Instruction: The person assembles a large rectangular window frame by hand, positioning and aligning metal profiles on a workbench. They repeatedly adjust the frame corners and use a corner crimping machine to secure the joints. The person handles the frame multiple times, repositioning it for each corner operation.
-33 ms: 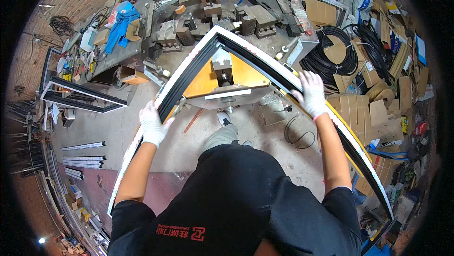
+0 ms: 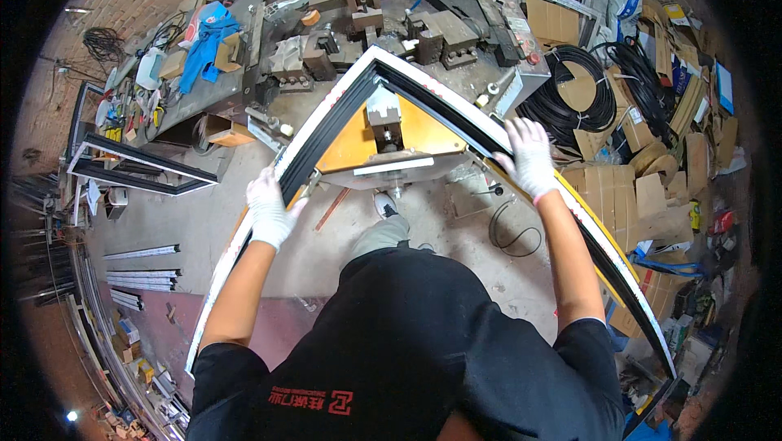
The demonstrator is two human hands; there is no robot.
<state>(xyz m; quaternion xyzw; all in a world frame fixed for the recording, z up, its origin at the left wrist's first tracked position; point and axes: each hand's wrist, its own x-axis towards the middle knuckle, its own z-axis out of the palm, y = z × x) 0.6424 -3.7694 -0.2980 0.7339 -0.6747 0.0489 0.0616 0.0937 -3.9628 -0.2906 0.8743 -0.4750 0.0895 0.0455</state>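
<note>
An angled door or window frame [image 2: 332,115], white outside with black grooved profiles inside, has its corner pointing away from me. That corner lies over a machine's yellow plate [image 2: 423,125] and dark metal block [image 2: 386,122]. Both hands wear white gloves. My left hand [image 2: 269,208] grips the left bar, fingers over the outer edge and thumb inside. Around the right bar, my right hand [image 2: 529,157] is closed in a similar hold, fingers lying over the top. The bars run back past my forearms on both sides.
Heavy clamp blocks [image 2: 305,65] stand on the machine bed behind the corner. Coiled black strips [image 2: 568,91] and cardboard [image 2: 603,197] are piled on the right. At left are another black-and-white frame [image 2: 147,166], a cluttered bench [image 2: 199,103] and cut profiles [image 2: 142,280] on the floor.
My left hand has slid slightly forward and right along its bar. The right hand has shifted slightly forward and left. The frame stays almost in place.
</note>
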